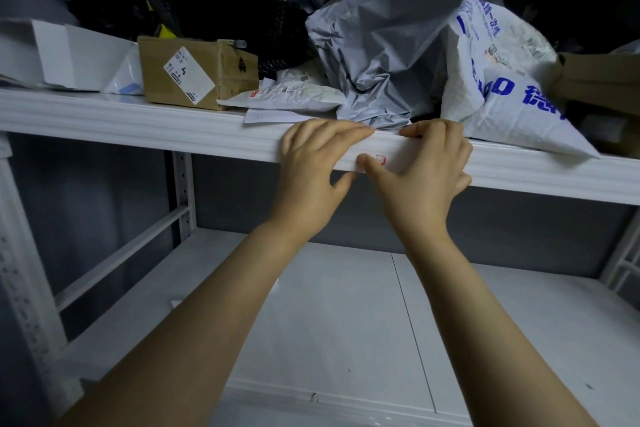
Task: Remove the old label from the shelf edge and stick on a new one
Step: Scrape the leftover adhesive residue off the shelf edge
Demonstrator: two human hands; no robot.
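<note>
A white label (384,159) with a small red mark lies flat against the front edge of the white metal shelf (138,121). My left hand (311,163) rests on that edge, fingers curled over its top, thumb under the label's left end. My right hand (426,166) covers the label's right part, its thumb pressing on the label near the red mark and its fingers hooked over the shelf top. Most of the label is hidden by both hands. Whether it is stuck down or loose cannot be told.
The upper shelf is piled with parcels: a cardboard box (194,73), a grey mailer bag (391,45), a white bag with blue print (502,80) hanging over the edge, black bags behind. The lower shelf board (346,305) is below my forearms.
</note>
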